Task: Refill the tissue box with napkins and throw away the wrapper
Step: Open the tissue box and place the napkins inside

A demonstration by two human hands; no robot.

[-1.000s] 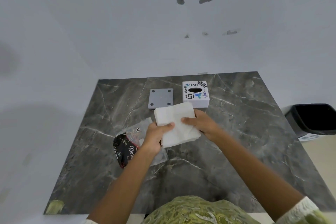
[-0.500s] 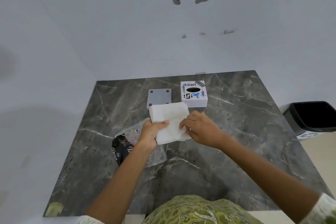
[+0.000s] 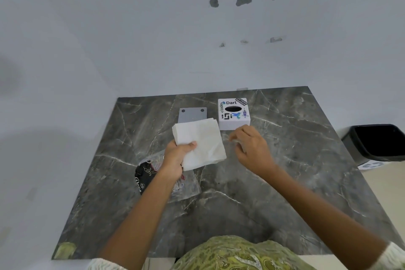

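Observation:
My left hand [image 3: 175, 158] grips a stack of white napkins [image 3: 200, 141] by its lower left corner, holding it above the table. My right hand [image 3: 252, 149] hovers just right of the stack, fingers loosely curled with nothing in them. The white tissue box [image 3: 233, 114], covered in stickers and with a dark oval slot on top, stands beyond my right hand. Its grey base plate [image 3: 191, 115] lies to the box's left, partly hidden by the napkins. The clear and black plastic wrapper [image 3: 149, 173] lies on the table under my left wrist.
The dark marble table [image 3: 285, 171] stands against a white wall. A black waste bin [image 3: 377, 142] sits on the floor off the table's right edge. A greenish object [image 3: 64, 250] lies at the near left corner.
My right hand let go of the napkin stack and moved off to the right. My left hand keeps hold of the stack, which now sits a little higher.

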